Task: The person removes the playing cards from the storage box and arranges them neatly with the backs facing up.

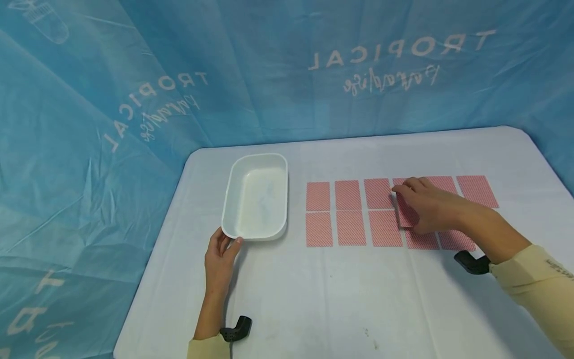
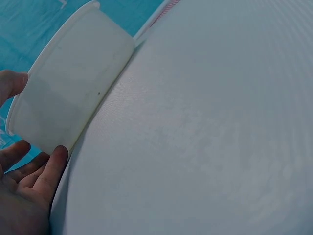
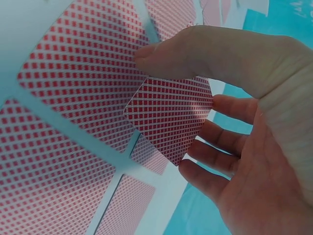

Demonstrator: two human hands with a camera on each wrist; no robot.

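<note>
My left hand (image 1: 219,259) holds the near-left corner of a white rectangular tub (image 1: 280,232). In the left wrist view its thumb (image 2: 17,83) is at the rim, and the fingers (image 2: 51,171) lie along the tub's lower wall. My right hand (image 1: 432,204) pinches a playing card (image 3: 171,112) with a red-and-white checked back, tilted over the other cards. The thumb is on one edge and the fingers on the opposite edge. Below and around it, cards with the same back lie face down in two rows, some partly hidden by the hand.
Left of my right hand are face-down cards, such as an upper-row card (image 1: 318,196) and a lower-row card (image 1: 319,229). Another card (image 1: 477,191) ends the upper row at right. A white cloth covers the table (image 1: 336,309); blue printed fabric (image 1: 269,75) hangs behind it.
</note>
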